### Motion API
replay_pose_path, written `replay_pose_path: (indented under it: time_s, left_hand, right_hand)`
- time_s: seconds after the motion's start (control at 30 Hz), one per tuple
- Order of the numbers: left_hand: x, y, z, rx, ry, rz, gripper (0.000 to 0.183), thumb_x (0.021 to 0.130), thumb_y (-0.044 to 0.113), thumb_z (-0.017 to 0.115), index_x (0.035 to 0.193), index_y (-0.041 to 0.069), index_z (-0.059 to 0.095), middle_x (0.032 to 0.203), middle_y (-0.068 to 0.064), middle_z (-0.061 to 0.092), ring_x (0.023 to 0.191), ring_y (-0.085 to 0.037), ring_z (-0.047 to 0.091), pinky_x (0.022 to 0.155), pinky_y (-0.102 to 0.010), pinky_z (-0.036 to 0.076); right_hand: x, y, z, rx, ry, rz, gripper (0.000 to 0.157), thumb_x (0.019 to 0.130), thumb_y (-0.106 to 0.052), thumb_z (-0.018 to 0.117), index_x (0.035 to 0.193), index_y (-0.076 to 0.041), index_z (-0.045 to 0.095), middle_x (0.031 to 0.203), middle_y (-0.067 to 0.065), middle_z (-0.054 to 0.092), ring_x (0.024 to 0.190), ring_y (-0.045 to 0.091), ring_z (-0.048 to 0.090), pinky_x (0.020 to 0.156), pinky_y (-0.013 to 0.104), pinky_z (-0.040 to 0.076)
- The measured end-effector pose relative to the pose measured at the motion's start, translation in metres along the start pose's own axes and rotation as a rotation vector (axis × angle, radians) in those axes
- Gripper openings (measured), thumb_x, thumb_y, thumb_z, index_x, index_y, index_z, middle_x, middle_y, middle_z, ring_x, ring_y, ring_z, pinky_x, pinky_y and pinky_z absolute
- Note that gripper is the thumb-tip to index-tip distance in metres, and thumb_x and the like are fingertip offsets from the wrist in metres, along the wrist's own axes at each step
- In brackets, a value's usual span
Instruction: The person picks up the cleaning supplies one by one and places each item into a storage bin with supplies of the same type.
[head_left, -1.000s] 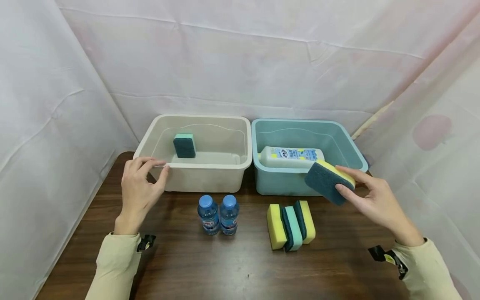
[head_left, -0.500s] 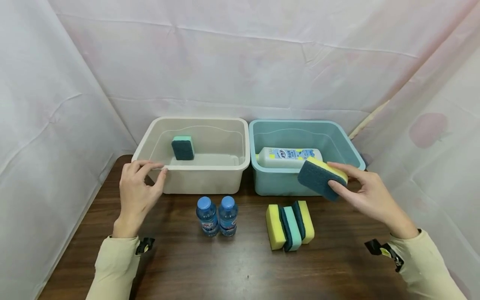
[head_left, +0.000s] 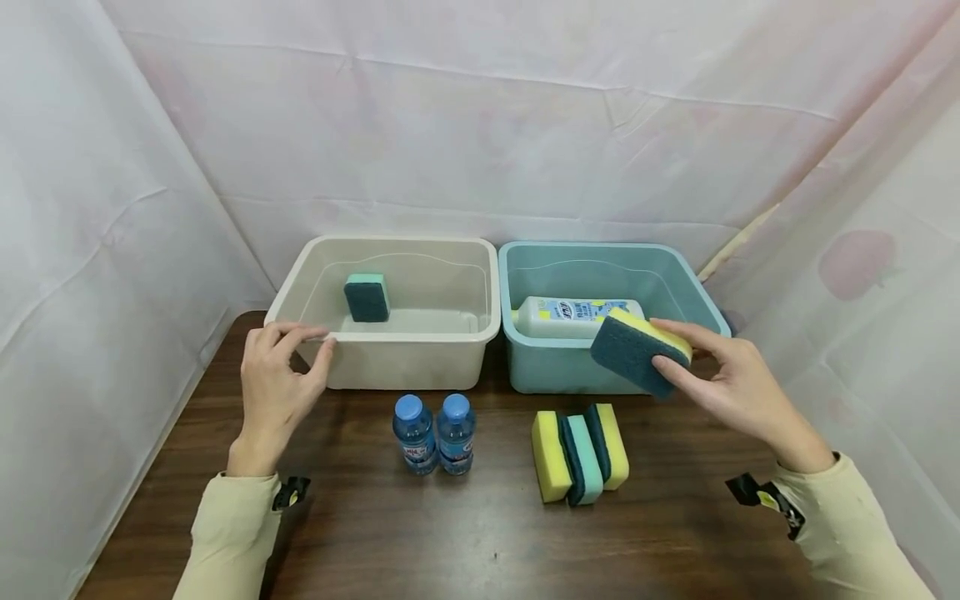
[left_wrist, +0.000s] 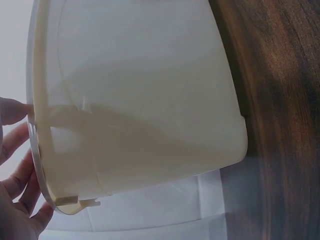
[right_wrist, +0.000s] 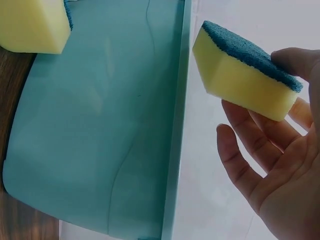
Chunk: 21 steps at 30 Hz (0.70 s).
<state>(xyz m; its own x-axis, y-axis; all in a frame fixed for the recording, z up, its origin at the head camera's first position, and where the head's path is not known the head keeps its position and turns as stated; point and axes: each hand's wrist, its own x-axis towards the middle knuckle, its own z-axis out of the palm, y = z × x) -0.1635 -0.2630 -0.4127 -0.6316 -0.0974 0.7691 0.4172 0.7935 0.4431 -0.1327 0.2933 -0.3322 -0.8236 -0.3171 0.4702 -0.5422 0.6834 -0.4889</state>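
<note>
My left hand [head_left: 276,385] pinches the front rim of a beige bin [head_left: 408,365] near its left corner. Thumb and fingertips meet at that rim in the left wrist view. Between the thumb and fingers of my right hand [head_left: 738,390], a yellow sponge [head_left: 633,357] with a dark scouring side is held tilted, overlapping the front rim of the blue bin [head_left: 562,373] in the head view. The right wrist view shows my thumb on the sponge's dark side [right_wrist: 250,50]. Inside the beige bin stands a green sponge [head_left: 367,298]. A white bottle [head_left: 573,312] lies in the blue bin.
On the wooden table [head_left: 480,542], two small blue-capped water bottles [head_left: 415,437] stand side by side before the beige bin. Right of them, a row of two yellow sponges [head_left: 551,462] and one green sponge [head_left: 587,467] stands on edge. Pale cloth [head_left: 480,142] hangs behind.
My right hand has moved left and slightly up with the sponge, toward the blue bin's front rim. My left hand stays on the beige bin's rim.
</note>
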Motion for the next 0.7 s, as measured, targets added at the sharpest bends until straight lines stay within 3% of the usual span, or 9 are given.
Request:
replay_pose_path:
  time_s: [0.3, 0.7]
  left_hand:
    - [-0.001, -0.001, 0.002, 0.001, -0.001, 0.001, 0.017, 0.089, 0.015, 0.081, 0.1, 0.002, 0.081, 0.1, -0.021, 0.07, 0.098, -0.045, 0.055, 0.087, -0.058, 0.042]
    - [-0.002, -0.002, 0.002, -0.003, 0.006, -0.003, 0.016, 0.089, 0.014, 0.081, 0.1, 0.003, 0.082, 0.1, -0.021, 0.069, 0.099, -0.045, 0.056, 0.087, -0.058, 0.041]
  right_hand:
    - [0.006, -0.007, 0.0, 0.046, -0.038, 0.02, 0.057, 0.092, -0.002, 0.08, 0.144, -0.023, 0.068, 0.119, 0.002, 0.076, 0.083, -0.001, 0.068, 0.066, 0.014, 0.053]
    - [0.013, -0.013, 0.001, 0.056, -0.058, 0.052, 0.055, 0.094, -0.005, 0.079, 0.145, -0.024, 0.068, 0.121, 0.004, 0.074, 0.079, 0.005, 0.066, 0.062, 0.018, 0.052]
